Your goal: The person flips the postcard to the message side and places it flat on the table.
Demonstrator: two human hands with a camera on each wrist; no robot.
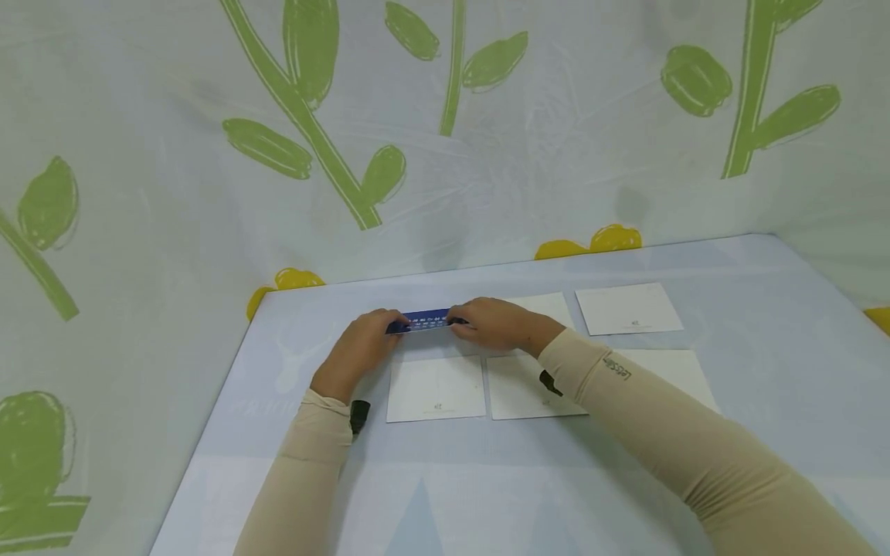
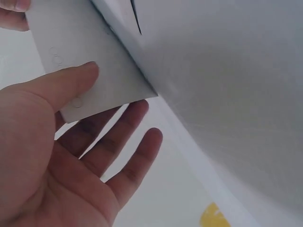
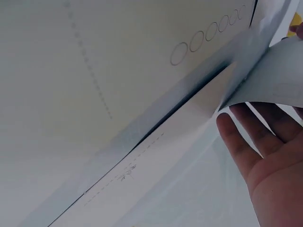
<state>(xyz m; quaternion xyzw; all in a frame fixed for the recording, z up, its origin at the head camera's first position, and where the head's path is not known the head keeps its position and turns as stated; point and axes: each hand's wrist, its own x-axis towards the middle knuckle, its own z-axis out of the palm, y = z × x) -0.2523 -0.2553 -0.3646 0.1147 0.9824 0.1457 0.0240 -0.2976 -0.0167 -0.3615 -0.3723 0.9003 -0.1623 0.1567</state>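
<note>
A postcard (image 1: 426,317) with a blue, white-printed face is held by both hands near the back of the table. My left hand (image 1: 361,345) pinches its left end. In the left wrist view, the thumb of that hand (image 2: 71,156) presses the postcard's white back (image 2: 61,28), which bears small printed circles; the fingers are behind it. At the other end, my right hand (image 1: 501,323) grips the postcard; in the right wrist view its fingers (image 3: 239,142) lie under the card (image 3: 284,71), and its thumb is out of sight.
Several white postcards lie face down in two rows: front left (image 1: 436,390), front middle (image 1: 528,386), back right (image 1: 629,309), one partly behind the right hand (image 1: 549,307), and one partly under the right sleeve (image 1: 667,367). A leaf-patterned cloth (image 1: 487,185) hangs behind the table (image 1: 278,479).
</note>
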